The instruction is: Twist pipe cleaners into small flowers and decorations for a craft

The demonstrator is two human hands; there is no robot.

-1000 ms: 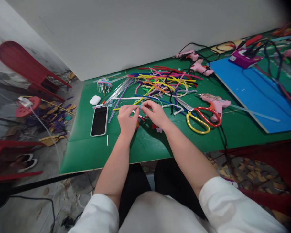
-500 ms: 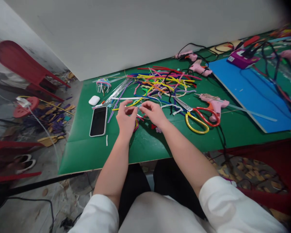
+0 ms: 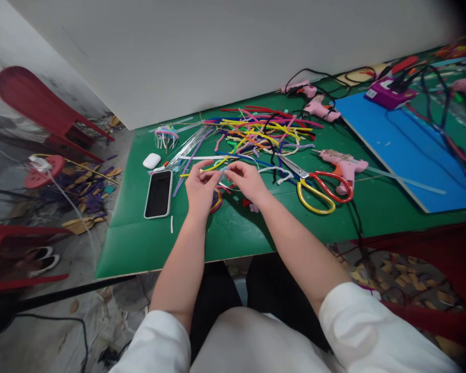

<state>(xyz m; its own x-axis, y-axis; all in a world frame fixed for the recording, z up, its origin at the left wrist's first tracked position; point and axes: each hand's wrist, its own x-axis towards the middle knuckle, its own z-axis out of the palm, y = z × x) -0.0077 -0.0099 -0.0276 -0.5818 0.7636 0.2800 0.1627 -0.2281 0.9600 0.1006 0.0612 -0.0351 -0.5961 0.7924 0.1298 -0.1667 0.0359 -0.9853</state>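
Note:
My left hand (image 3: 200, 189) and my right hand (image 3: 247, 181) meet over the green table (image 3: 140, 248), fingertips pinched together around a small light blue fuzzy piece (image 3: 223, 171), probably pipe cleaner. The fingers partly cover it. Beside my left wrist lies a multicoloured coil (image 3: 217, 201), half hidden. Small red and purple flower-like shapes (image 3: 253, 207) rest under my right forearm. Just beyond both hands spreads a tangled pile of coloured pipe cleaners (image 3: 272, 132). To the right are scissors (image 3: 303, 175) with one yellow and one red handle.
A phone (image 3: 158, 194) and a white case (image 3: 151, 161) lie at left, near a small striped umbrella-like craft (image 3: 166, 133). Pink glue guns (image 3: 349, 168) with black cords, a blue board (image 3: 399, 150) and a purple power block (image 3: 390, 94) occupy the right. A red chair (image 3: 27, 98) stands left.
Both hands stay almost in place with the light blue piece between them. Slightly more of the multicoloured coil shows beside my left wrist, and the view has shifted very slightly.

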